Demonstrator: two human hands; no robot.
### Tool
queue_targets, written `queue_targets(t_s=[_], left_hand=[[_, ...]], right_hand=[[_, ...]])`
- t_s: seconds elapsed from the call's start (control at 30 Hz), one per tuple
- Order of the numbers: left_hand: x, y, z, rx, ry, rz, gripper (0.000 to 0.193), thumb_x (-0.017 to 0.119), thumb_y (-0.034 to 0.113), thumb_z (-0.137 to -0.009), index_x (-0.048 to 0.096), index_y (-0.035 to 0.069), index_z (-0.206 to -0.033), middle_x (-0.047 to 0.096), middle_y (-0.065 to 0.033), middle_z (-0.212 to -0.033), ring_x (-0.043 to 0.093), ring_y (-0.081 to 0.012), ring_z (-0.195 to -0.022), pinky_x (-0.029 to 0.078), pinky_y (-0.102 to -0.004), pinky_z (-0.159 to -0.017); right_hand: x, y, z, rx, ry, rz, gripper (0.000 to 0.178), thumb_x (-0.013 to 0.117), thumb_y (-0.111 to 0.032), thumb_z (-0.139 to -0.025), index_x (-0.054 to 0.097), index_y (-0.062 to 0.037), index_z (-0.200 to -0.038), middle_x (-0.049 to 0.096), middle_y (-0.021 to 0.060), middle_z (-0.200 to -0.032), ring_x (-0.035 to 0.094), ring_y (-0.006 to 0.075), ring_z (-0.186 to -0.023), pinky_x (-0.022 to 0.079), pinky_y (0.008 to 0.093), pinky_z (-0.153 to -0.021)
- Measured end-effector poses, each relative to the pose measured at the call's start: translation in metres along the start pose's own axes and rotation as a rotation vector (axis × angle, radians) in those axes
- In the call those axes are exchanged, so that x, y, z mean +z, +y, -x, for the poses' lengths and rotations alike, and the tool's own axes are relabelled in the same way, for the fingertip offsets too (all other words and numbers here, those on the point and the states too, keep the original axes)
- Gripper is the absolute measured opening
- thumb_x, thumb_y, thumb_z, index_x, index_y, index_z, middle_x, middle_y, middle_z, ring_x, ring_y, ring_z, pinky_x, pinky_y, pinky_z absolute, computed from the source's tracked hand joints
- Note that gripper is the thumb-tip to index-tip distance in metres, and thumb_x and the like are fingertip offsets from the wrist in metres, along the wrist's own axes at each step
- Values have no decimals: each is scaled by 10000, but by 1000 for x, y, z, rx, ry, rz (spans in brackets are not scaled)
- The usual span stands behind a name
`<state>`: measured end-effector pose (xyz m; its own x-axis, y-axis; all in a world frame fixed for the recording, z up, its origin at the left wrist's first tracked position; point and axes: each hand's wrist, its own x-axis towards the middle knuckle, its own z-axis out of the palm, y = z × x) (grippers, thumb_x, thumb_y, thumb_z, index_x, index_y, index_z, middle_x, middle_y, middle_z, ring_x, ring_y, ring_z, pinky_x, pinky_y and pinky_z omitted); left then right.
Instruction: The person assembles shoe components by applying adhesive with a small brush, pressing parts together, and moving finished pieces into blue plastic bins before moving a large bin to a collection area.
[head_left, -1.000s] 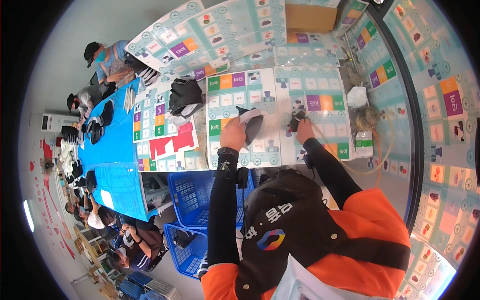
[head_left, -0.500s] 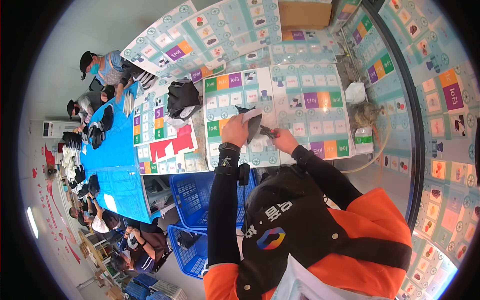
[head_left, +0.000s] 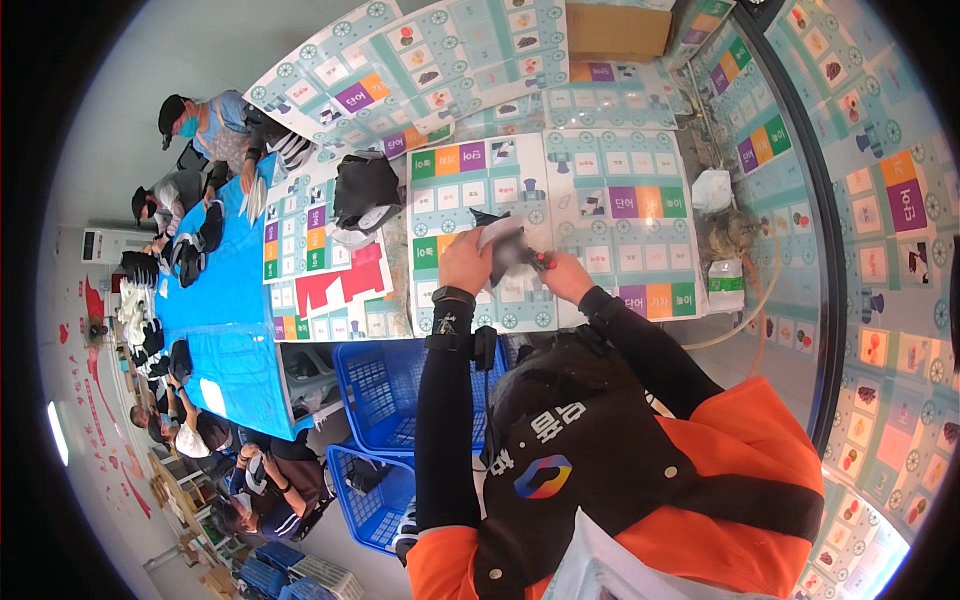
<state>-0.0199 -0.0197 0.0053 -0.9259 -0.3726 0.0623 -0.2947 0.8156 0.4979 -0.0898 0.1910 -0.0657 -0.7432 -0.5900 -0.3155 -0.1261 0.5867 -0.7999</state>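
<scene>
My left hand (head_left: 467,262) grips a pale grey piece of cloth (head_left: 503,243) with a dark part, held just above the table. My right hand (head_left: 565,274) is right beside it, closed on a small tool with a red handle (head_left: 541,260) that touches the cloth. Both hands meet over a board-game sheet (head_left: 480,180) of coloured squares that covers the table. Black sleeves cover both forearms.
A pile of dark garments (head_left: 362,192) lies to the left on the table, a white bag (head_left: 712,190) and a green-and-white packet (head_left: 726,281) to the right. Blue plastic crates (head_left: 385,385) stand below the table edge. Other people work along a blue table (head_left: 225,320) at left. A cardboard box (head_left: 615,30) sits at the far end.
My right hand has come back from the table's right side and joined the left hand at the cloth. The left hand has kept hold of the cloth.
</scene>
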Motion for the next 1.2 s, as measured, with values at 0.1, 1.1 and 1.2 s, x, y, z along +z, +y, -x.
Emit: queue_targets(t_s=[0.1, 1.1, 1.2], left_hand=[[-2, -4, 1, 14, -13, 4, 335, 675, 294, -925, 709, 70, -1171, 722, -167, -1090, 687, -402, -977, 551, -477, -826], [-7, -12, 6, -67, -11, 72, 315, 664, 236, -913, 697, 101, -1197, 711, -148, -1105, 681, -404, -973, 557, -478, -819], [-6, -12, 6, -55, -6, 63, 315, 664, 237, -914, 698, 106, -1199, 712, -145, -1110, 682, -400, -975, 558, -475, -821]], right_hand=[[0, -3, -4, 17, 19, -13, 263, 574, -214, -887, 706, -4, -974, 689, 292, -895, 645, 498, -907, 503, 566, -807], [11, 1, 0, 53, -147, -149, 235, 644, -124, -791, 672, 76, -911, 677, 158, -729, 654, 237, -598, 514, 367, -586], [10, 2, 0, 43, -174, -125, 237, 652, -138, -809, 683, 57, -941, 687, 192, -751, 678, 304, -657, 522, 397, -633]])
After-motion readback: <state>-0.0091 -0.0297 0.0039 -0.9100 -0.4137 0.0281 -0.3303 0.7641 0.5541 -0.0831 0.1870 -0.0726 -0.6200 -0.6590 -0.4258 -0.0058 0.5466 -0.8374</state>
